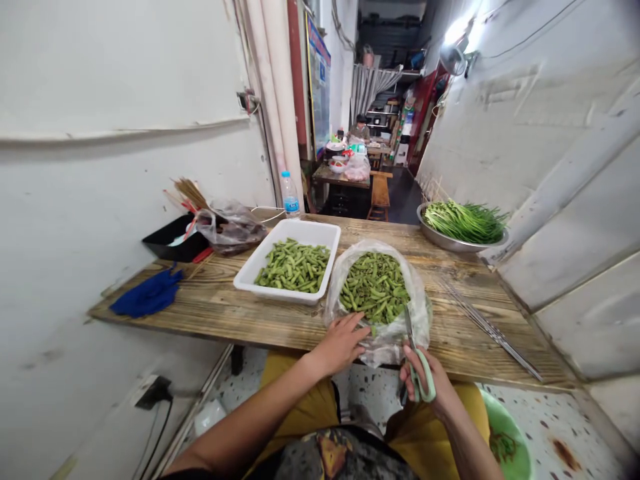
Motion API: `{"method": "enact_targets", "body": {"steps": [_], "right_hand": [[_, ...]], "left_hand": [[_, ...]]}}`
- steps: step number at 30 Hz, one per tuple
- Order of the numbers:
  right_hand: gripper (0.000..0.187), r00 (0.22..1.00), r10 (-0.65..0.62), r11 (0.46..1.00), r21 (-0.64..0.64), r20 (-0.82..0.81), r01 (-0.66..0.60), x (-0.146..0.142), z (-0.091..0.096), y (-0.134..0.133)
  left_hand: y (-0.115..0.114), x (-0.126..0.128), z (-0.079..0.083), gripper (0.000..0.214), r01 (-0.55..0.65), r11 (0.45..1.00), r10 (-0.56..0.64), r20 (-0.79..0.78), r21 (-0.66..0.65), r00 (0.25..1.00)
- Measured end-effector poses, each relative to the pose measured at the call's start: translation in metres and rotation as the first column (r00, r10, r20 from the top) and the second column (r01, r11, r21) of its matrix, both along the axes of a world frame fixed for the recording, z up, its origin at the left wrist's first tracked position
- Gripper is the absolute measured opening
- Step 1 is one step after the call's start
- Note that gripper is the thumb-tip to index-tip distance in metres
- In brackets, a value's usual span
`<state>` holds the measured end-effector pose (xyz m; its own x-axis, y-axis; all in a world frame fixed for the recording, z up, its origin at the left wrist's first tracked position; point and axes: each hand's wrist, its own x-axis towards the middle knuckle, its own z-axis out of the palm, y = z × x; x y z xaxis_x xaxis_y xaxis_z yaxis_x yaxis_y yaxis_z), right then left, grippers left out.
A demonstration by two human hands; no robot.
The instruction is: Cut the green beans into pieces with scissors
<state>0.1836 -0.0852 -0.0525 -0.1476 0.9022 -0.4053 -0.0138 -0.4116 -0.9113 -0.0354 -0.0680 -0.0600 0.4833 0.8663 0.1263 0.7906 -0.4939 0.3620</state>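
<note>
My right hand (pixel 425 377) grips a pair of scissors (pixel 425 380) by its pale green handles, the blades pointing up at the near right rim of a clear plastic bag (pixel 420 313). Green edamame pods (pixel 375 287) fill the opened bag. At the bag's near left edge lies my left hand (pixel 343 343), its fingers apart and touching the plastic close to the pods. Left of the bag, a white plastic tray (pixel 240 277) holds more pods (pixel 295 267).
A metal basin (pixel 460 247) of green chives (pixel 465 221) stands at the back right, with metal skewers (pixel 493 330) nearer. Leftward are a blue cloth (pixel 147 293), a black box (pixel 165 247) and a water bottle (pixel 290 195). A green tub (pixel 523 437) is on the floor. Someone sits far back.
</note>
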Motion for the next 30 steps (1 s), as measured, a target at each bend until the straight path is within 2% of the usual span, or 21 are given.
{"method": "enact_targets", "body": {"steps": [3,6,10,13,17,20,22,26,30], "right_hand": [[0.057,0.999,0.019,0.999,0.047,0.027,-0.020,0.002,0.009,-0.006],[0.057,1.000,0.020,0.993,0.119,0.024,-0.023,-0.001,0.019,-0.011],[0.056,0.999,0.037,0.985,0.170,0.033,-0.042,-0.003,0.026,-0.016],[0.050,0.999,0.037,0.980,0.194,-0.006,-0.035,-0.004,0.029,-0.018],[0.046,0.990,0.079,0.982,0.182,-0.114,-0.057,-0.008,0.036,-0.018],[0.041,0.982,0.104,0.986,0.148,-0.159,-0.081,-0.012,0.037,-0.016],[0.039,0.985,0.080,0.984,0.170,-0.156,-0.053,-0.015,0.034,-0.013],[0.038,0.999,0.037,0.972,0.233,-0.034,-0.028,-0.017,0.027,-0.004],[0.038,0.995,0.083,0.949,0.301,0.052,-0.095,-0.017,0.027,0.003]], "left_hand": [[0.005,-0.008,0.012,0.039,0.027,0.999,-0.026,0.011,-0.029,1.000],[0.022,-0.003,0.032,0.025,-0.013,0.999,0.011,-0.036,-0.053,0.999],[0.057,0.022,0.052,0.023,-0.069,0.995,0.073,-0.059,0.076,0.996],[0.082,0.043,0.053,0.021,-0.101,0.981,0.115,-0.077,0.167,0.990],[0.100,0.054,0.049,0.021,-0.164,0.972,0.185,-0.125,0.166,0.975],[0.099,0.049,0.050,0.019,-0.192,0.973,0.198,-0.039,0.130,0.979],[0.092,0.043,0.052,0.019,-0.216,0.975,0.208,0.137,0.050,0.969],[0.070,0.033,0.057,0.023,-0.176,0.958,0.269,0.498,-0.226,0.824],[0.054,0.030,0.062,0.026,-0.126,0.925,0.329,0.594,-0.358,0.734]]}}
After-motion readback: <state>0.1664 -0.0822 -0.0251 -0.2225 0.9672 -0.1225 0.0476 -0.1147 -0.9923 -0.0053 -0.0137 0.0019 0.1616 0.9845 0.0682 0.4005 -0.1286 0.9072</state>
